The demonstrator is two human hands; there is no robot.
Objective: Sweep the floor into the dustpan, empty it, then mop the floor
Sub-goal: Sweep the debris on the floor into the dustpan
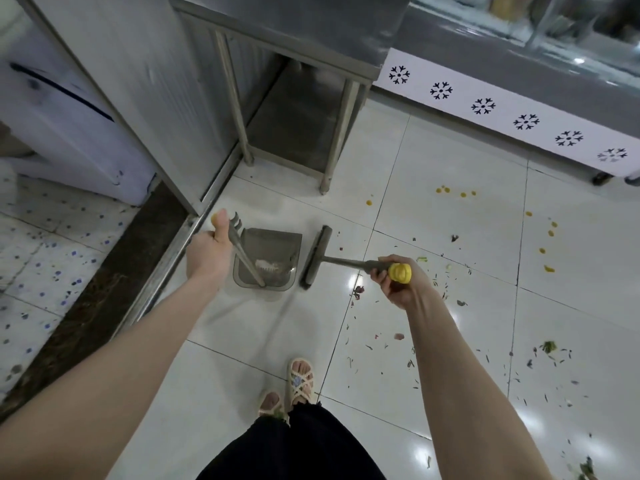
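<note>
Down on the white floor [433, 161], near the steel desk [311, 39], the dustpan [273, 244] sits flat with the broom [316, 256] just beside it. Your left hand [207, 251] curls its fingers [220, 218] round the long handle [244, 254]. Your right hand [398, 282] squeezes the broom stick by its yellow end [400, 271]. Both look light and stiff, so hold them up high. Leafy bits [547, 348] lie off to your right.
</note>
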